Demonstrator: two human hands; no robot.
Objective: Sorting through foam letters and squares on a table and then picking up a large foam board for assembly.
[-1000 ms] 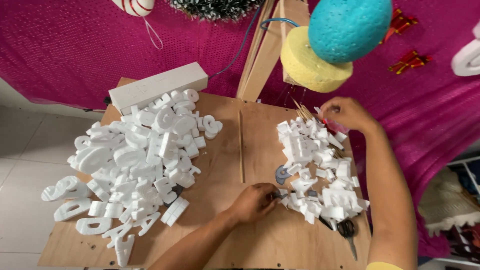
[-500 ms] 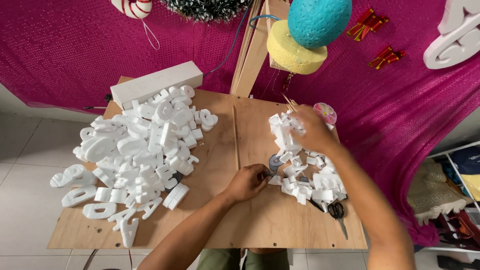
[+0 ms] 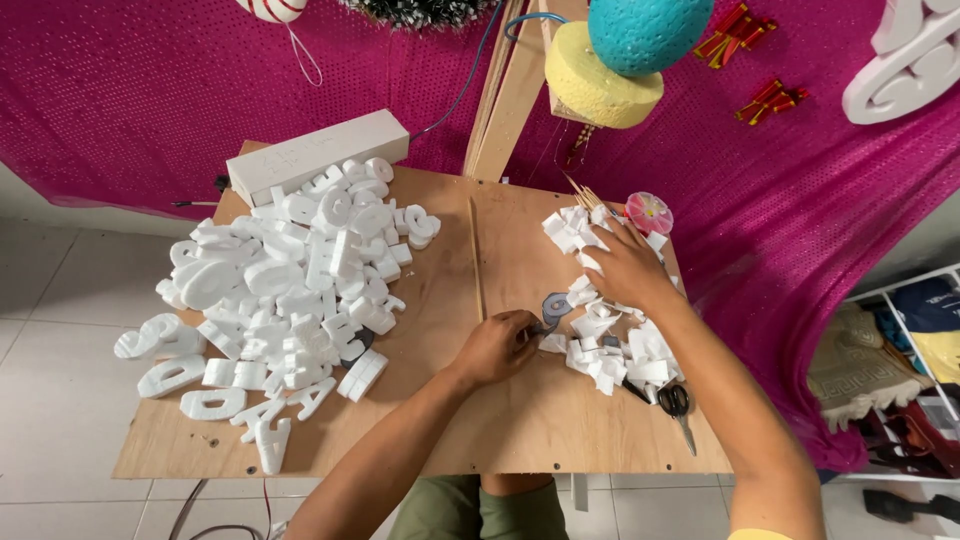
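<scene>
Overhead view of a plywood worktop. Right of centre lies a heap of white foam scraps. The right hand rests flat on the upper part of this heap, fingers spread and apart, clamped on nothing visible. The left hand, at the heap's left edge, is curled with fingers together; what it pinches cannot be told. A grey tape roll lies just beside it. Scissors lie at lower right. Foam letters fill the left half.
</scene>
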